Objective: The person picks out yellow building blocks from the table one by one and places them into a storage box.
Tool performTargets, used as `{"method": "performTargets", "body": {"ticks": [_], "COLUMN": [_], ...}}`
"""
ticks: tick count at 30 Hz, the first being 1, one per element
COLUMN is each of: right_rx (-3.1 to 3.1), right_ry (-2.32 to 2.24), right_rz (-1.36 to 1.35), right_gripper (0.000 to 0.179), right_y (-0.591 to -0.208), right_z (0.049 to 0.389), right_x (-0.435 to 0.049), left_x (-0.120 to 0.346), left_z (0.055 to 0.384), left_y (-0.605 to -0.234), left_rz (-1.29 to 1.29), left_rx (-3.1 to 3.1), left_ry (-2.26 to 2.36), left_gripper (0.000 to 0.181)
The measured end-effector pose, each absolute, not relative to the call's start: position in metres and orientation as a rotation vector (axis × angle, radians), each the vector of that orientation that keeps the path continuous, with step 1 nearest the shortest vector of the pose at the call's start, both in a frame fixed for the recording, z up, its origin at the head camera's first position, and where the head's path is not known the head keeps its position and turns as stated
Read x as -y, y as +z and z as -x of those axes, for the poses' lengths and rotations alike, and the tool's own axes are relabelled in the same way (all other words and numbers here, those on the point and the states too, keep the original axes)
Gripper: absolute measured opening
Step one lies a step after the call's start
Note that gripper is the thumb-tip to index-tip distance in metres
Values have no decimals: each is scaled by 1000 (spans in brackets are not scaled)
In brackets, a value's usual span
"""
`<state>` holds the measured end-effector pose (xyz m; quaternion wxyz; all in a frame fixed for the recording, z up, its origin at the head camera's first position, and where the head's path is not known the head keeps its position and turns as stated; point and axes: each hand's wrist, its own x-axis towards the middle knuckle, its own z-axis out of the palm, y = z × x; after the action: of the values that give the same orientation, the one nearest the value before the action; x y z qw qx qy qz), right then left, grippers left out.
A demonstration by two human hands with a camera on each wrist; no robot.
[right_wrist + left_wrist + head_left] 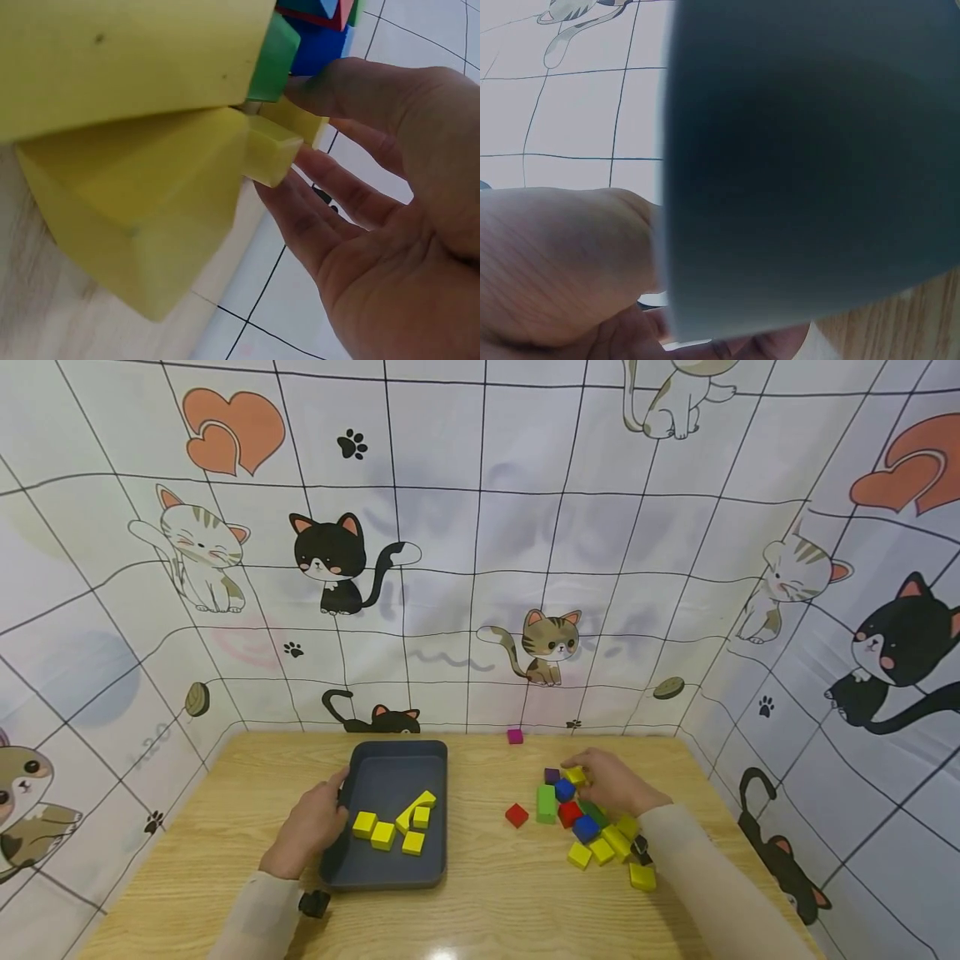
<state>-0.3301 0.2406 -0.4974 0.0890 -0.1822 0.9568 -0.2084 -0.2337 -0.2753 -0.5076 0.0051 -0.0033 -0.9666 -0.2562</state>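
Observation:
A dark grey tray (pixel 397 872) lies on the left part of the table with several yellow blocks (pixel 382 836) inside. My left hand (pixel 311 820) grips the tray's left side; in the left wrist view the tray wall (pixel 810 172) hides part of the fingers. At the far side of a loose pile, my right hand (pixel 611 779) pinches a yellow block (pixel 575 776) between thumb and fingers. Close below it are a blue block (pixel 565 790) and a dark purple block (pixel 552 776). More yellow blocks (pixel 142 202) fill the near side of the right wrist view.
The pile also holds a light green block (pixel 546 804), a red block (pixel 570 814) and another blue block (pixel 586 828). A separate red block (pixel 516 815) lies to its left. A magenta block (pixel 514 737) is at the table's back edge, by the cat-patterned cloth wall (pixel 442 610).

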Motion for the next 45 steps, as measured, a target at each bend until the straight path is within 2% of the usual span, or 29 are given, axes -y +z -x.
{"method": "performTargets", "body": {"ticks": [15,29,39,45], "right_rx": [-2904,-2974,-3067,-3105], "right_ry": [-588,-669,-700,-695], "right_rz": [471,436,472,593], "right_gripper": [41,46,44,41], "right_y": [-502,-491,-480,-480], "right_z": [336,327,313,300], "right_x": [-237,-236,-203,-179], "left_x": [274,275,276,276], "left_z": [237,235,234,234], "left_y": [-507,-509,-508,-508], "left_rz": [10,8,0,-4], "left_rx": [3029,3034,3042,3041], "left_ry": [-806,-802,-818,-827], "left_gripper": [74,74,74,74]}}
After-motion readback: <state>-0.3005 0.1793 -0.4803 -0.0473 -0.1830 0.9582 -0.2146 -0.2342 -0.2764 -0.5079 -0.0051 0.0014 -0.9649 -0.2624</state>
